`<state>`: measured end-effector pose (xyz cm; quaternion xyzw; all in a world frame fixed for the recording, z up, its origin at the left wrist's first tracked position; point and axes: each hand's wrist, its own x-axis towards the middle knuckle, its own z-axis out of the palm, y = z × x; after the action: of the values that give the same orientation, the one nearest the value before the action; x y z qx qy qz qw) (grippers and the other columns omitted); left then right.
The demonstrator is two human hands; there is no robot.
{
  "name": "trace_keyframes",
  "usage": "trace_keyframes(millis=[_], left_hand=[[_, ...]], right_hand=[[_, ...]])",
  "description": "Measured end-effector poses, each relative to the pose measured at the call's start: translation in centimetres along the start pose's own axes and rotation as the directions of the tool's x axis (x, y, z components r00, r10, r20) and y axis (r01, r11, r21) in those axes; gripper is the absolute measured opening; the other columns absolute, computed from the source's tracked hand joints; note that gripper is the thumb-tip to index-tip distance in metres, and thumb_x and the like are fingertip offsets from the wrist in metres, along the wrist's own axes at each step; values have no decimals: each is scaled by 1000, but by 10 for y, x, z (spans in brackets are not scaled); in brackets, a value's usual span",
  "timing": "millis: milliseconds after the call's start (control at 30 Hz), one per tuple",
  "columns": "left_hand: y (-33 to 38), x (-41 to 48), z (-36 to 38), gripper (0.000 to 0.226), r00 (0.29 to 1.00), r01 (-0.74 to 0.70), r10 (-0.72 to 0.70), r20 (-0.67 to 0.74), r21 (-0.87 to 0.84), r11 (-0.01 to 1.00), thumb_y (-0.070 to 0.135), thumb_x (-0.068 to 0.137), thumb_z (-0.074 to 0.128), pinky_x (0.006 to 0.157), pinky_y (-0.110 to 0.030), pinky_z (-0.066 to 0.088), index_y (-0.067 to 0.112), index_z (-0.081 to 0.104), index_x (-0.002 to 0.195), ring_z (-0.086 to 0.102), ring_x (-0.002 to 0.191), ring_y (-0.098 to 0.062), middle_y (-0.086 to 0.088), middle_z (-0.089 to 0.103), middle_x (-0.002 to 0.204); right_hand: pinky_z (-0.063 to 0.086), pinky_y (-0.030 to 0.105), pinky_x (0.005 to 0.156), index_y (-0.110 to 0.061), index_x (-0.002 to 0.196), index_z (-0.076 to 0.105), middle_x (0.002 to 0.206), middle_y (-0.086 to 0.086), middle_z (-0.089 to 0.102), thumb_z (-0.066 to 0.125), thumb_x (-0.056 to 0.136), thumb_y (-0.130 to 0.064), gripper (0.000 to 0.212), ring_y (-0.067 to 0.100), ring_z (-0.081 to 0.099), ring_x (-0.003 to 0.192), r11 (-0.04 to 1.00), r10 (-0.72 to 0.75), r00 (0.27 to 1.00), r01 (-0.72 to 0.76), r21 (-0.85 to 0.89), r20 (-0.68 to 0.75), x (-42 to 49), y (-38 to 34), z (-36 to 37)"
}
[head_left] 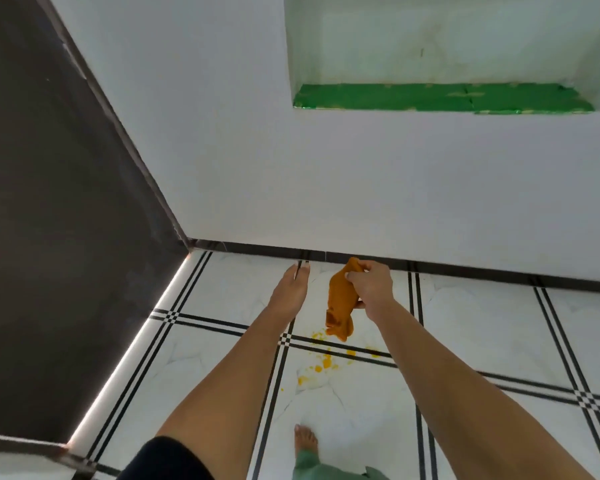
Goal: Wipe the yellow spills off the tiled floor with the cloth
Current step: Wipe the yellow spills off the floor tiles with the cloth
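An orange cloth hangs bunched from my right hand, which grips its top end above the floor. Its lower end dangles just over the yellow spills, several small blobs scattered on the white tiled floor around a crossing of black grout lines. My left hand is stretched out flat to the left of the cloth, fingers straight and together, holding nothing.
A white wall with a black skirting runs across behind the spills, with a recessed niche lined in green higher up. A dark door or panel stands at the left. My bare foot is on the tiles below the spills.
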<state>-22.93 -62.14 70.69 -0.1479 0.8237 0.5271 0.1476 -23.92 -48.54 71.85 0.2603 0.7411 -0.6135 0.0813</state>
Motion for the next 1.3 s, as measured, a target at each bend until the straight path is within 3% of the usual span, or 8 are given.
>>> trace_keyframes(millis=[167, 367, 533, 700, 933, 1100, 1200, 1300], left_hand=[[9, 85, -21, 57, 992, 4, -18, 125, 111, 994, 48, 98, 22, 113, -36, 16, 20, 19, 148, 20, 141, -22, -3, 20, 155], [4, 183, -24, 58, 953, 4, -64, 295, 200, 980, 51, 97, 22, 112, -39, 18, 22, 22, 147, 22, 140, -23, -4, 22, 154], [-14, 278, -22, 58, 888, -59, -92, 450, 311, 949, 50, 97, 23, 112, -36, 16, 20, 21, 147, 20, 141, -21, -2, 20, 155], [-48, 390, 2, 56, 820, -143, -134, 557, 425, 894, 49, 97, 23, 111, -39, 20, 20, 27, 145, 26, 139, -23, -4, 27, 153], [-155, 529, 82, 56, 751, -293, -121, 649, 491, 820, 51, 97, 23, 112, -47, 24, 24, 26, 145, 29, 137, -27, -5, 29, 151], [-286, 618, 163, 57, 715, -479, -50, 697, 541, 691, 51, 97, 20, 112, -48, 23, 23, 22, 146, 24, 140, -26, -4, 27, 153], [-360, 668, 206, 57, 699, -586, 14, 715, 561, 584, 50, 97, 19, 113, -47, 19, 21, 21, 147, 16, 143, -23, -3, 24, 154], [-414, 700, 241, 58, 653, -708, 98, 751, 558, 433, 49, 98, 17, 115, -47, 15, 21, 14, 148, 8, 144, -23, -1, 14, 157]], right_hand=[[50, 40, 80, -10, 127, 50, 120, 15, 56, 52, 92, -5, 35, 30, 53, 101, 994, 95, 991, -90, 61, -94, 57, -17, 34], [52, 46, 88, -10, 131, 48, 117, 17, 57, 52, 91, -4, 41, 25, 53, 91, 971, 224, 949, -198, 130, -223, 119, -19, 71], [51, 52, 89, -4, 121, 54, 115, 24, 59, 50, 86, 1, 35, 37, 58, 104, 927, 357, 865, -279, 252, -353, 178, 2, 112], [52, 53, 84, -12, 128, 52, 111, 17, 61, 56, 85, -8, 43, 31, 58, 91, 869, 477, 759, -330, 370, -443, 261, 46, 167], [53, 51, 86, -17, 125, 55, 118, 8, 58, 60, 87, -12, 39, 30, 57, 106, 810, 538, 694, -266, 523, -479, 400, 177, 212], [45, 41, 98, -16, 136, 44, 135, 11, 50, 58, 90, -23, 48, 32, 50, 120, 872, 488, 625, -321, 370, -609, 484, 332, 234], [32, 41, 107, -16, 145, 29, 148, 10, 35, 49, 94, -37, 59, 30, 35, 134, 895, 431, 653, -399, 201, -623, 538, 415, 266], [13, 52, 113, -30, 149, 10, 158, 6, 8, 36, 92, -56, 68, 33, 7, 144, 862, 411, 701, -507, -2, -582, 589, 473, 294]])
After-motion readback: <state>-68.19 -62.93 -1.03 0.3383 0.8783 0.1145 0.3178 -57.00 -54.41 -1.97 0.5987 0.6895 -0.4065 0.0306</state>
